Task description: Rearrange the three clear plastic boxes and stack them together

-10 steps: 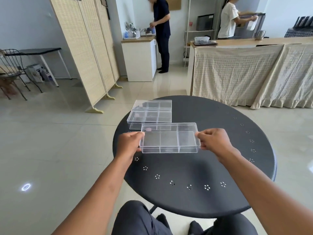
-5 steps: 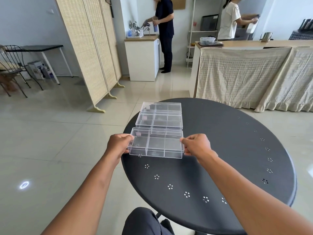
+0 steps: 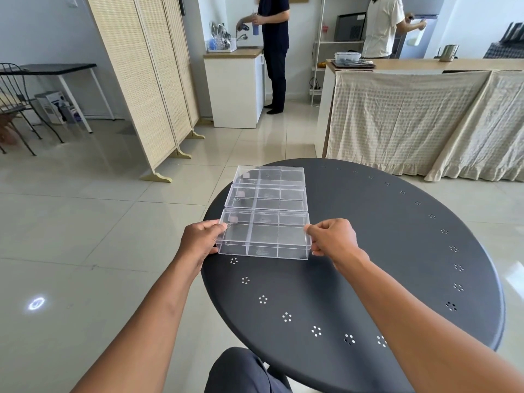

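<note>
Three clear plastic compartment boxes lie in a row on the left part of a round black table (image 3: pixel 382 251). The nearest box (image 3: pixel 265 236) is gripped at both short ends: my left hand (image 3: pixel 201 241) pinches its left end and my right hand (image 3: pixel 331 238) its right end. It appears to rest on the table. Directly behind it, touching or nearly so, is the middle box (image 3: pixel 269 197), and behind that the far box (image 3: pixel 269 175). All three are shut and look empty.
The table's left edge runs just beside my left hand, with tiled floor below. A folding wicker screen (image 3: pixel 147 80) stands at the left, a cloth-draped counter (image 3: pixel 425 117) behind the table. Two persons stand at the back. My knee (image 3: pixel 241 370) shows under the near edge.
The near box, held in both hands, has moved left and lines up in front of the other two boxes. It looks lower, at table level.
</note>
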Tool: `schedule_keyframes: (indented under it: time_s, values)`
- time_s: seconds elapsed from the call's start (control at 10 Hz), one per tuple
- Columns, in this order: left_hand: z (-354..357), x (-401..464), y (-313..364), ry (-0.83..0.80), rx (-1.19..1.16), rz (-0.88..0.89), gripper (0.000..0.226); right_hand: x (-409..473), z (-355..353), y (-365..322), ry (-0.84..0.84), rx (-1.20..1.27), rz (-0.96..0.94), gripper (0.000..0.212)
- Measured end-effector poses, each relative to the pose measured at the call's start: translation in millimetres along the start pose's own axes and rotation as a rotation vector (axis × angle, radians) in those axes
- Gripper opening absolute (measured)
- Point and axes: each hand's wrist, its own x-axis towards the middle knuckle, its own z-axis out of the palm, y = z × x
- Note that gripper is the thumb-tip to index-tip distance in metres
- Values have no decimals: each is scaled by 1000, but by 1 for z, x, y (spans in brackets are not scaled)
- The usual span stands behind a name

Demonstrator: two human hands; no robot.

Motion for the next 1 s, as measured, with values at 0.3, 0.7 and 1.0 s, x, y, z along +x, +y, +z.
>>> schedule_keyframes:
  time_s: [0.3,0.7,1.0]
  values:
    - [2,-2,5,19,-1,-7,32,1,-1,-4,-10,-7,1,24]
    - [2,-10,6,29,-1,20,19,0,-5,-5,-23,15,7,38]
    - [11,-47,18,293,330,375,35,-18,-29,-10,-14,45,-13,29]
